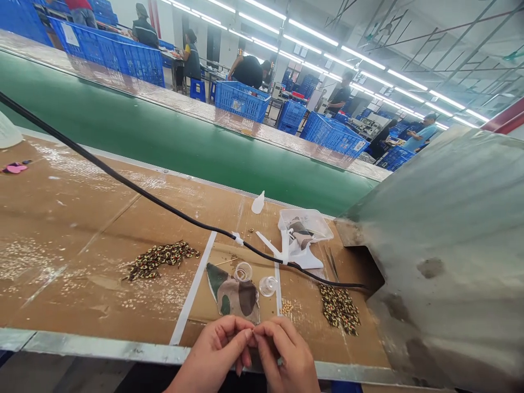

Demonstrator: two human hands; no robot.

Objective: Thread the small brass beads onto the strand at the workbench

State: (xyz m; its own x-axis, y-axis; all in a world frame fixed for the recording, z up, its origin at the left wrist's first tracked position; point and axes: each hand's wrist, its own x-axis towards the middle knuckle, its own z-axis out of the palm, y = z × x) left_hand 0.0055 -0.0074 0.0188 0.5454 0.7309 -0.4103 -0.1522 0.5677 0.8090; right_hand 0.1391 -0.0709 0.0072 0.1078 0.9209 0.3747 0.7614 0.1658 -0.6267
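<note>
Tiny bead [252, 331], by the look of it, sits pinched at the fingertips of both hands above the bench's metal edge [102, 352]. Left hand [215, 355] and right hand [284, 355] curl inward, closed on it, just below a camouflage fabric patch [233, 299]

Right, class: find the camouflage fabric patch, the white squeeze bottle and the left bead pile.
Camouflage fabric patch [233, 298], head view, its centre
White squeeze bottle [257, 204], head view, its body
Left bead pile [161, 261], head view, its middle
</note>
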